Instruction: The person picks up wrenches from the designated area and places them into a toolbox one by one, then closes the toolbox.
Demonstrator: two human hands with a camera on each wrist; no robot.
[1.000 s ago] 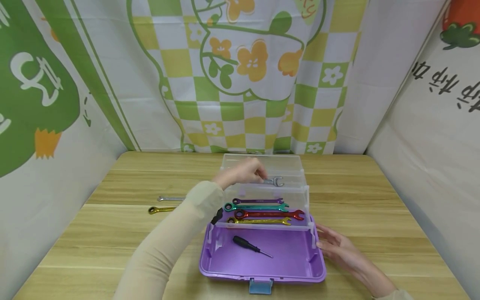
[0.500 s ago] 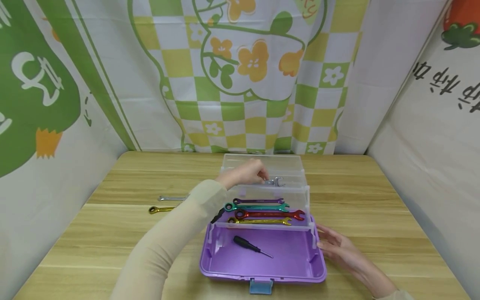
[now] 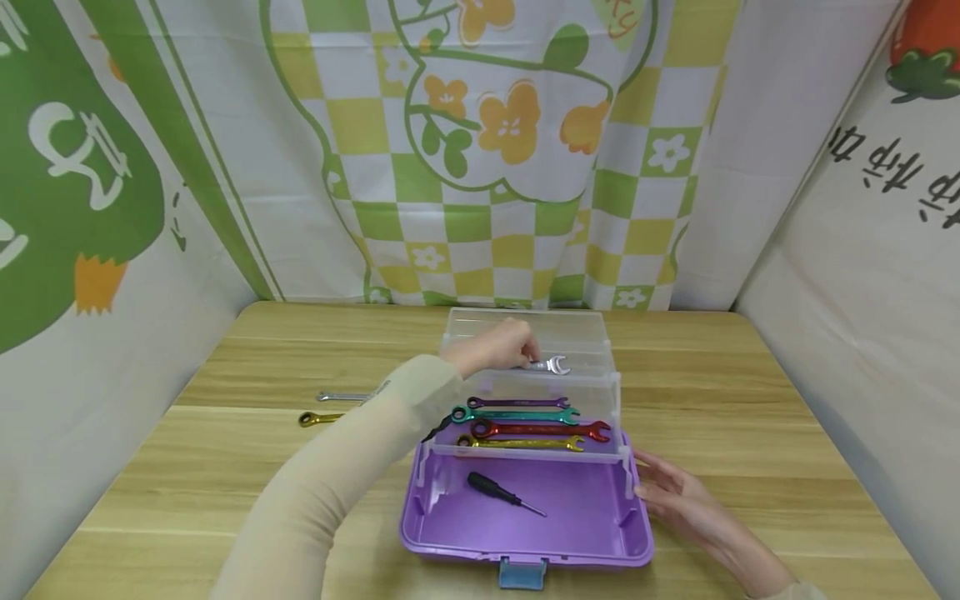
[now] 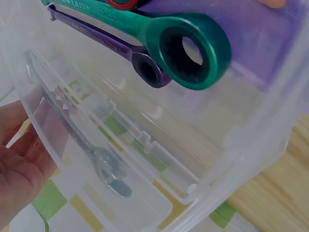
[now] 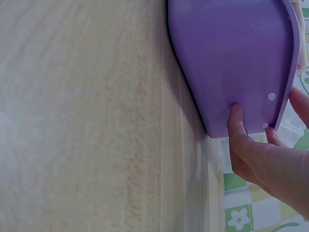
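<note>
In the head view my left hand [image 3: 498, 345] pinches a silver wrench [image 3: 553, 365] over the upper clear tray [image 3: 585, 354] of a purple toolbox [image 3: 525, 500]. The left wrist view shows that silver wrench [image 4: 79, 135] through cloudy plastic, with the left hand [image 4: 21, 159] at its far part. My right hand [image 3: 682, 500] rests against the toolbox's right end. In the right wrist view the right hand's [image 5: 270, 159] fingers touch the purple end wall and rim, mostly straight.
The lower clear tray holds purple [image 3: 517, 402], green [image 3: 517, 415], red [image 3: 540, 430] and yellow [image 3: 521, 443] wrenches. A black screwdriver [image 3: 504, 493] lies in the toolbox bottom. Left on the table are a silver wrench [image 3: 341, 397] and a yellow wrench [image 3: 318, 418], partly behind my left sleeve.
My left hand has shifted slightly right with the silver wrench, whose open end has turned a little. The right hand and toolbox look unmoved.
</note>
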